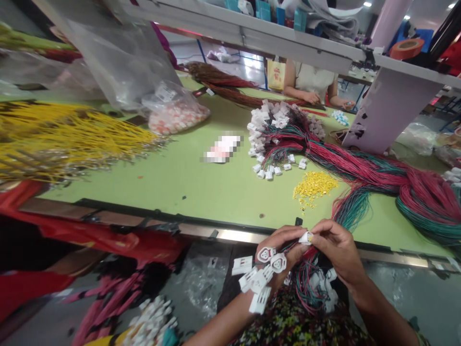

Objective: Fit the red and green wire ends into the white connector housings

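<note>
At the table's front edge, my left hand (283, 245) grips a white plastic connector (306, 238) between thumb and fingers. Several more white connectors (260, 278) on wires hang over the back of that hand and wrist. My right hand (336, 242) pinches at the connector's open end, where a small yellow piece (310, 238) shows at the fingertips. Red, green and dark wires (306, 288) with further white connectors hang below both hands, over my lap. A pile of tiny yellow pieces (315, 186) lies on the green table just beyond my hands.
A large bundle of red and green wires (360, 166) with white connectors crosses the table on the right. Yellow wires (72, 139) lie at left, beside a plastic bag of small parts (178, 113). A shelf (252, 31) spans above. Another person (311, 81) sits opposite.
</note>
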Demonstrator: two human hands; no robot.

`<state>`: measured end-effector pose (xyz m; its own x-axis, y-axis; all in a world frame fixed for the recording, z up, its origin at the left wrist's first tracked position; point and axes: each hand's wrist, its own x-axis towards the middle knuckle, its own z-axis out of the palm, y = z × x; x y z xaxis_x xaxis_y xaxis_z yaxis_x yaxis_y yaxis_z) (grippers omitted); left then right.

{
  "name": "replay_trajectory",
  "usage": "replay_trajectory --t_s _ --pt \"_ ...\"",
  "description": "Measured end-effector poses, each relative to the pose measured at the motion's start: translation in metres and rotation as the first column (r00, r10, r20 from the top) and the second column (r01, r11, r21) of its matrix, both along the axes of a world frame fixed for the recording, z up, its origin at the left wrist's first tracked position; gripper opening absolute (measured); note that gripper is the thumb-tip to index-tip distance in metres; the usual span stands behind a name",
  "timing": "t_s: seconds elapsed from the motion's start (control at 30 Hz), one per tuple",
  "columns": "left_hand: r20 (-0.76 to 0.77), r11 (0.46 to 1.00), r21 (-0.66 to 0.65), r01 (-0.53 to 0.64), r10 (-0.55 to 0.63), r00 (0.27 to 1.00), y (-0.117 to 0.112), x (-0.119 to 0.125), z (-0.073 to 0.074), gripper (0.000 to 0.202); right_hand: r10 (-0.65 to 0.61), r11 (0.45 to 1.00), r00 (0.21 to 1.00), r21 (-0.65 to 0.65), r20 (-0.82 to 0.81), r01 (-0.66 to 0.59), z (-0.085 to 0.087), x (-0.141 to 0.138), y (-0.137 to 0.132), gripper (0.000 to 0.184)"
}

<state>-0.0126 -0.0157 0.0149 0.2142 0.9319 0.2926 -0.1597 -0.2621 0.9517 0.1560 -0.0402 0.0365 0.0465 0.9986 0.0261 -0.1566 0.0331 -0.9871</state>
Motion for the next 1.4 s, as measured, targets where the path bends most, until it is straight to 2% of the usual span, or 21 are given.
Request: replay_trajectory --t_s 0.13,0.37,0.47,0.63,0.77,0.87,0.93,1.0,1.07,1.1,1.17,1.27,1.33,1.4 --pt "0.002 0.995 0.094 -0.046 0.046 0.999 0.000 0.002 -0.001 0.031 0.004 0.999 0.998 -0.046 -0.058 -0.007 0.002 -0.001 0.001 0.016" --pt "-0.037 0.989 0.137 -0.062 0.068 0.997 0.001 0.003 -0.001 0.034 0.011 0.997 1.000 -0.075 0.003 -0.010 0.003 0.000 0.001 0.018" --pt "-0.048 0.988 0.145 -0.050 0.058 0.997 0.001 0.001 0.000 0.033 0.008 0.999 0.997 -0.048 0.078 -0.004 0.002 0.001 -0.001 0.017" --pt "-0.107 0.998 0.062 -0.018 0.025 0.994 0.002 0.003 0.000 0.026 0.039 0.999 0.965 -0.034 0.259 -0.032 0.003 0.002 -0.002 0.018" --pt "-0.024 0.999 0.036 -0.032 0.033 0.999 0.006 0.007 -0.009 0.022 -0.013 1.000 0.912 0.006 0.411 0.012 0.008 0.014 -0.002 0.017" --pt "0.073 0.993 -0.118 -0.025 0.034 0.997 0.007 0.005 -0.009 0.026 -0.061 0.997 0.826 0.071 0.561 0.026 0.011 0.041 -0.011 0.018" --pt "0.088 0.959 -0.281 0.026 -0.001 0.996 0.006 0.004 -0.004 0.030 0.084 0.995 0.733 -0.012 0.675 -0.103 0.010 0.063 -0.022 0.016" --pt "0.082 0.922 -0.385 0.047 -0.017 0.997 0.005 0.005 0.000 0.033 0.259 0.960 0.579 -0.139 0.773 -0.244 0.006 0.081 -0.033 0.009" --pt "0.070 0.914 -0.404 0.029 -0.001 0.998 0.006 0.010 0.001 0.035 0.290 0.944 0.450 -0.175 0.845 -0.279 0.002 0.090 -0.041 0.005" --pt "0.058 0.919 -0.395 0.014 0.009 0.998 0.007 0.012 0.000 0.036 0.264 0.951 0.429 -0.160 0.864 -0.264 0.001 0.089 -0.043 0.004" --pt "0.024 0.928 -0.372 -0.010 0.021 0.999 0.010 0.018 -0.001 0.037 0.127 0.983 0.501 -0.041 0.856 -0.180 0.002 0.078 -0.043 0.008" --pt "-0.012 0.929 -0.368 -0.033 0.030 0.999 0.012 0.021 0.000 0.036 -0.120 0.974 0.705 0.220 0.699 -0.052 0.012 0.042 -0.035 0.015" --pt "-0.032 0.932 -0.363 -0.013 0.001 0.999 0.012 0.019 0.002 0.033 -0.139 0.935 0.798 0.343 0.586 -0.089 0.022 0.015 -0.027 0.030" --pt "-0.044 0.951 -0.308 0.024 -0.039 0.998 0.011 0.015 -0.001 0.030 -0.102 0.893 0.835 0.420 0.540 -0.163 0.029 -0.005 -0.018 0.043"
